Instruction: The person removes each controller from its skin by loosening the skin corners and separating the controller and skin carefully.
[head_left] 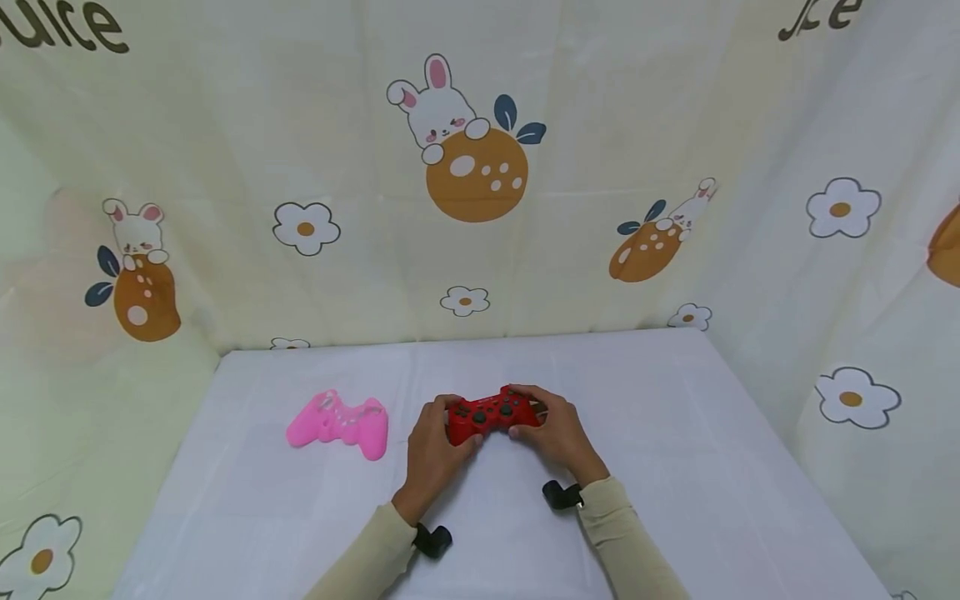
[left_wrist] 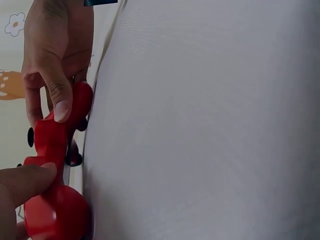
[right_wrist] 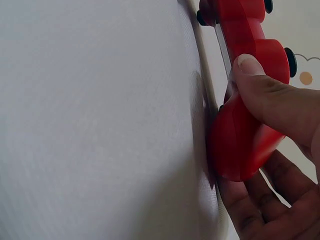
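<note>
Both hands hold a red game controller (head_left: 491, 414) with black thumbsticks, low over the white table. My left hand (head_left: 437, 442) grips its left end, thumb on the near edge and fingers around the far side. At the other end my right hand (head_left: 558, 432) grips the right handle, its thumb also along the near edge. In the right wrist view the thumb presses the red controller (right_wrist: 247, 125) while the fingers curl beneath the handle. The left wrist view shows the controller (left_wrist: 52, 135) edge-on between both hands. A pink controller-shaped cover (head_left: 341, 422) lies to the left, apart from the hands.
A white cloth covers the table (head_left: 247, 517). Behind and at both sides hangs a curtain (head_left: 360, 275) printed with rabbits, oranges and flowers. Each wrist wears a small black camera, one on the left (head_left: 432, 541) and one on the right (head_left: 561, 495).
</note>
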